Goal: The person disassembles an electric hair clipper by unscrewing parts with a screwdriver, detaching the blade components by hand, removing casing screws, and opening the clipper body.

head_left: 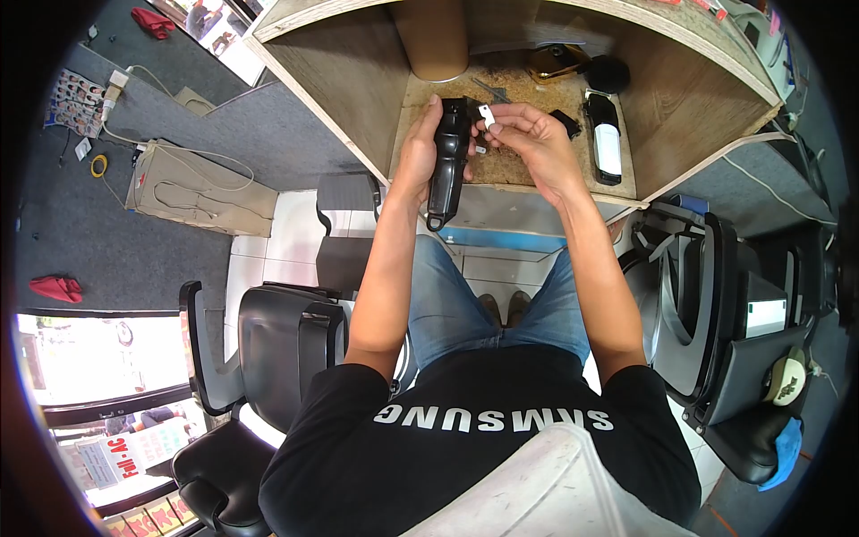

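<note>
My left hand (418,154) is wrapped round a black hair clipper (449,170), holding it upright with its hanging loop toward me. Close beside the clipper's top end, my right hand (540,148) pinches a small flat pale plate (486,116) with a hole in it, which looks like a clipper blade part. Both hands are over the wooden shelf (519,176), whose surface is strewn with brown bits. A second clipper, black and white (606,148), lies on the right of the shelf. Between it and my right hand sits a small black piece (565,123).
A brown cylinder (433,40) stands at the back left of the shelf, and a round black object (608,73) at the back right. Wooden side walls enclose the shelf. Black barber chairs (284,336) flank me. A cardboard box (204,188) is at the left.
</note>
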Motion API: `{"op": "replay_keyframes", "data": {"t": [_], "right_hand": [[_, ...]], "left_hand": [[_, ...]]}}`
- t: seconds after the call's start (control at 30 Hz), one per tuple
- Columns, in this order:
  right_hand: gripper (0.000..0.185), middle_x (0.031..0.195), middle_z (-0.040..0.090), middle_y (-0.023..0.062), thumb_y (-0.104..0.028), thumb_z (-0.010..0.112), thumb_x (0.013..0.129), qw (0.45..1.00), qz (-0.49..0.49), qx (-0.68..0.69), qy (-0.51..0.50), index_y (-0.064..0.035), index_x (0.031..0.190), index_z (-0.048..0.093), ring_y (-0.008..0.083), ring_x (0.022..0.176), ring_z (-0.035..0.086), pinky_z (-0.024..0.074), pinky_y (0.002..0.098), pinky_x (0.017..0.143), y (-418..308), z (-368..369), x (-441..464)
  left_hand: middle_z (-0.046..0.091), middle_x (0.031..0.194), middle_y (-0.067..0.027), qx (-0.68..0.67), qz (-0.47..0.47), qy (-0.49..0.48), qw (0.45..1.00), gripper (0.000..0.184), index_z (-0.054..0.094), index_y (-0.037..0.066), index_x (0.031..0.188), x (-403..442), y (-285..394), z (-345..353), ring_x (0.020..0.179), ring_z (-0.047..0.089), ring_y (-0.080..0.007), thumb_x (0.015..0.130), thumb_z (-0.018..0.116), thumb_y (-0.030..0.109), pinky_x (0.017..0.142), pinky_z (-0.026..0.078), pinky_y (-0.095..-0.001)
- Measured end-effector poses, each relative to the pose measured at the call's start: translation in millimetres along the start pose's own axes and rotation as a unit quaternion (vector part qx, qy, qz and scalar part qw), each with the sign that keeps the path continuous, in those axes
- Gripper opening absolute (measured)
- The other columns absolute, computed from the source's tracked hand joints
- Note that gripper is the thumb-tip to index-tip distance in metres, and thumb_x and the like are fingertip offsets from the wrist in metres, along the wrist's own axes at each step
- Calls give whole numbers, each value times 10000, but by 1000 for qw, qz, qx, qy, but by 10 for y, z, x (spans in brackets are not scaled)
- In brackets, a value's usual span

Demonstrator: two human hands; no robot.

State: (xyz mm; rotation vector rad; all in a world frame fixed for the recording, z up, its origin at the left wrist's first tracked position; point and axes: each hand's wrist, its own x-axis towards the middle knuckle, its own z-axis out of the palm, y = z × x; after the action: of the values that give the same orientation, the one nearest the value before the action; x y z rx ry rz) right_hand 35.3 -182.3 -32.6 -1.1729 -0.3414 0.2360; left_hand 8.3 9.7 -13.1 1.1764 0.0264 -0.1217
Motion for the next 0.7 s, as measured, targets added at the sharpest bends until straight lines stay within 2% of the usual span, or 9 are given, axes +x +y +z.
{"op": "replay_keyframes", "data": {"t": [0.17, 0.27, 0.47, 0.57, 0.7], "right_hand": [[268, 1079, 742, 99, 43, 684, 957, 1000, -11, -19, 11, 37, 1223, 657, 134, 973, 686, 539, 267, 900, -52, 56, -35], [203, 1134, 738, 91, 22, 707, 960, 998, -37, -41, 2, -3, 1158, 670, 127, 1019, 662, 517, 282, 956, 51, -10, -18], [164, 1121, 735, 86, 12, 715, 963, 999, -23, -39, 2, -11, 1117, 667, 127, 1030, 661, 518, 287, 968, 36, 10, -34], [141, 1109, 734, 93, -16, 709, 980, 999, -16, -39, 11, -11, 1113, 664, 136, 1012, 671, 525, 289, 947, 12, 29, -39], [141, 1027, 726, 58, -65, 706, 998, 1000, -24, -5, 2, 12, 1110, 667, 124, 951, 682, 540, 265, 861, -64, 102, -61]], "left_hand": [[686, 915, -103, -7, -5, -13, 1000, 597, 633, -16, 1129, 8, -6, -20, 722, 677, -146, 1099, 425, 543, 453, 572, -317], [685, 915, -104, -5, 3, -13, 1000, 599, 633, -16, 1120, 17, -17, -19, 728, 677, -147, 1099, 421, 544, 455, 572, -317], [683, 911, -103, -2, 4, -15, 1000, 599, 628, -14, 1112, 16, -15, -17, 731, 676, -146, 1099, 418, 547, 456, 573, -316], [680, 900, -103, 4, 5, -7, 1000, 604, 627, -16, 1124, 17, -24, -14, 724, 679, -149, 1100, 414, 549, 459, 575, -314], [678, 866, -111, 34, 3, 17, 999, 631, 632, -6, 1144, 12, -27, 9, 694, 678, -151, 1095, 399, 578, 466, 581, -309]]}}
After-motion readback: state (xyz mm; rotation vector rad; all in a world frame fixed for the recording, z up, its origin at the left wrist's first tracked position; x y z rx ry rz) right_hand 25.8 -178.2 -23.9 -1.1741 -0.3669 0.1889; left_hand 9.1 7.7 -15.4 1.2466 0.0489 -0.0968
